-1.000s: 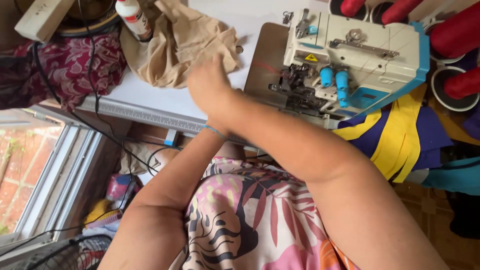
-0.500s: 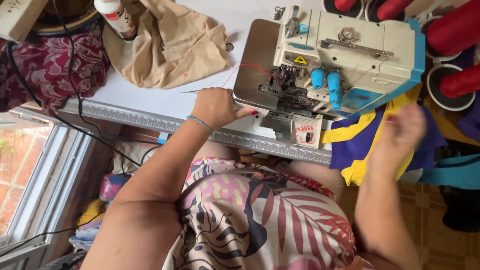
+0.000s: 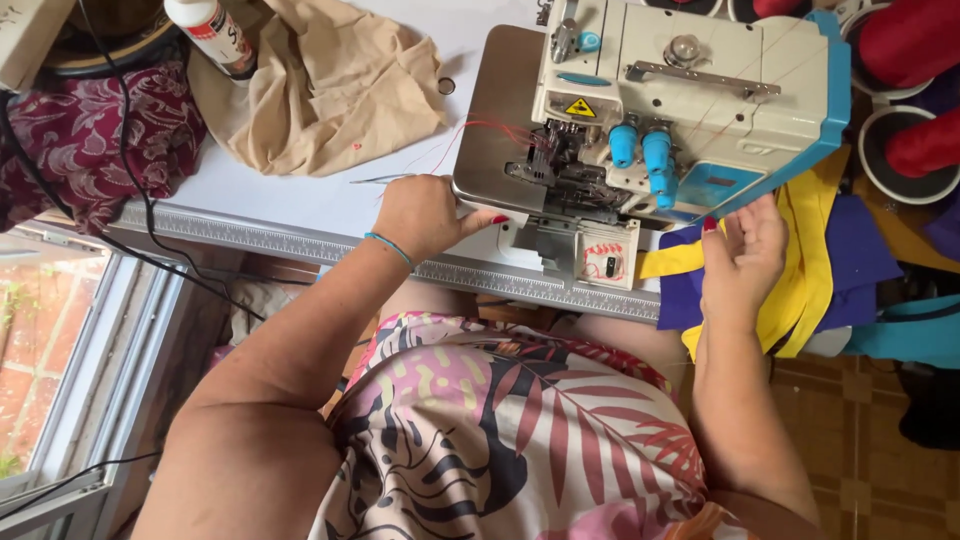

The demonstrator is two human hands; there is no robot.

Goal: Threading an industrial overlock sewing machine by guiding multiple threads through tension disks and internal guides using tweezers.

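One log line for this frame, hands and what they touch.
left hand: on table by serger, holding a thin tool | right hand: on yellow-purple fabric | beige cloth: untouched

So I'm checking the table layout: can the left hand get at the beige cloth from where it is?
Probably yes. The left hand rests at the table edge beside the sewing machine, and the beige cloth lies just beyond it, with only bare tabletop and loose thread between.

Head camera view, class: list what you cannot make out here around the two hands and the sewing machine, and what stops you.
- Left hand: its palm and whatever it grips are hidden by its own back.
- Sewing machine: its far side is cut off by the top edge.
- Yellow and blue fabric: partly covered by the right hand and the machine.
- Red thread: too thin to trace.
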